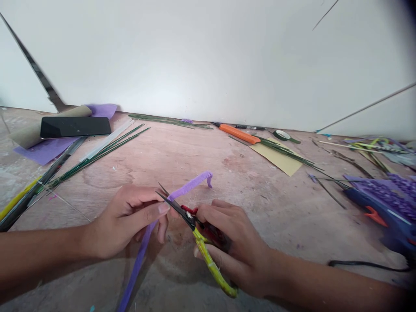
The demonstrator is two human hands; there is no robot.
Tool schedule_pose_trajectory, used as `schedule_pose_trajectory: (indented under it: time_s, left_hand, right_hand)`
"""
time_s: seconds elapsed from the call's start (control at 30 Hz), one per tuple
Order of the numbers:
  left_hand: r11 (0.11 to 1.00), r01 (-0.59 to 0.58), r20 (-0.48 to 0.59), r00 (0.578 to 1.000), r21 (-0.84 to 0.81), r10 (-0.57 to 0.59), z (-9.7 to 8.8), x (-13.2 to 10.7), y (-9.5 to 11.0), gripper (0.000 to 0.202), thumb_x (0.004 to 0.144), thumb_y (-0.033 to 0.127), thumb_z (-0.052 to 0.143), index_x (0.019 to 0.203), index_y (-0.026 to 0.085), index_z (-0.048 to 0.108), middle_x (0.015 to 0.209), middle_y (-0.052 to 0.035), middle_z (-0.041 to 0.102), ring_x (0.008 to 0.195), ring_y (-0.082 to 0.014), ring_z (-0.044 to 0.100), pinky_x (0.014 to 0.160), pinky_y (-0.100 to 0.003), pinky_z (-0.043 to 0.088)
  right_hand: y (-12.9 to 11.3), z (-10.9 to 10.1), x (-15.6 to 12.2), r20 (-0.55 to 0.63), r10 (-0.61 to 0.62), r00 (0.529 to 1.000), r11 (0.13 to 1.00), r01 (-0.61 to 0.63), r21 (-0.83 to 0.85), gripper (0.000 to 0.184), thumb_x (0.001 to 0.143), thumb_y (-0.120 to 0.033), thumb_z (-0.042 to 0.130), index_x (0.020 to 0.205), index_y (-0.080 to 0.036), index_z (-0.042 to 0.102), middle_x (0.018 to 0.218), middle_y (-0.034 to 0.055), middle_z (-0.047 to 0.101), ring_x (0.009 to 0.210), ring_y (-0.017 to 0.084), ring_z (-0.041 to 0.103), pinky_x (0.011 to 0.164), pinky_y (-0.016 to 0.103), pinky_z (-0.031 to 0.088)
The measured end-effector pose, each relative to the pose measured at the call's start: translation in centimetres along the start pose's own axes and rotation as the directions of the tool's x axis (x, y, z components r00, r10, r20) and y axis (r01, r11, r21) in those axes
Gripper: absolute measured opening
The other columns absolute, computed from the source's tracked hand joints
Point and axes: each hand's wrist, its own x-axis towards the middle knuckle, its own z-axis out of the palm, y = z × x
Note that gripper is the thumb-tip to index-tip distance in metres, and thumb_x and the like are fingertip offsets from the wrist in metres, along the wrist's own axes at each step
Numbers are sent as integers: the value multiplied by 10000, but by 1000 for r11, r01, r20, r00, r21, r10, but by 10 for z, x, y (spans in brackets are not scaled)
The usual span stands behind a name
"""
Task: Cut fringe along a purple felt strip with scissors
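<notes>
My left hand (130,221) pinched the purple strip (182,188) over the table (260,208); my right hand (227,242) gripped open scissors (195,229) astride it.

A black phone (75,127) is laid on purple paper (45,149); green wires (97,156), an orange cutter (238,134) and a blue glue gun (386,219) are seen on the table (195,156).

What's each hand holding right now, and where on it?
The left hand pinches the purple paper strip partway along, beside the blades. The right hand grips the scissors by their yellow-green handles, blades open at the strip.
</notes>
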Motion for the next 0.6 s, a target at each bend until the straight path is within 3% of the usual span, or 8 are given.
schedule_pose_trajectory:
  time_s: [0.23, 0.43, 0.6]
  left_hand:
    - [1000, 15, -14, 1000, -19, -15, 1, 0, -3, 385, 968, 319, 529, 672, 110, 659, 592, -7, 636, 448, -31, 470, 414, -116, 336]
    - [995, 71, -37, 997, -67, -74, 1, 0, -5, 323, 959, 350, 543, 759, 128, 665, 597, 3, 660, 423, -34, 460, 395, -113, 352]
    - [999, 29, -6, 1000, 14, -29, 1, -1, -4, 314, 961, 329, 544, 769, 125, 687, 597, 5, 657, 436, -28, 468, 401, -99, 343]
  right_hand:
    - [1, 1, 1, -3, -35, 999, 999, 35, 1, 233, 917, -288, 500, 742, -205, 370, 660, -39, 456, 583, 126, 333, 599, 274, 236]
    - [1, 1, -1, -23, -38, 999, 999, 38, 17, 231, 931, -288, 510, 749, -198, 400, 660, -35, 452, 586, 123, 342, 599, 271, 247]
    - [1, 1, -1, -32, -40, 999, 999, 41, 29, 228, 899, -287, 539, 743, -195, 400, 650, -43, 443, 581, 116, 338, 596, 264, 244]
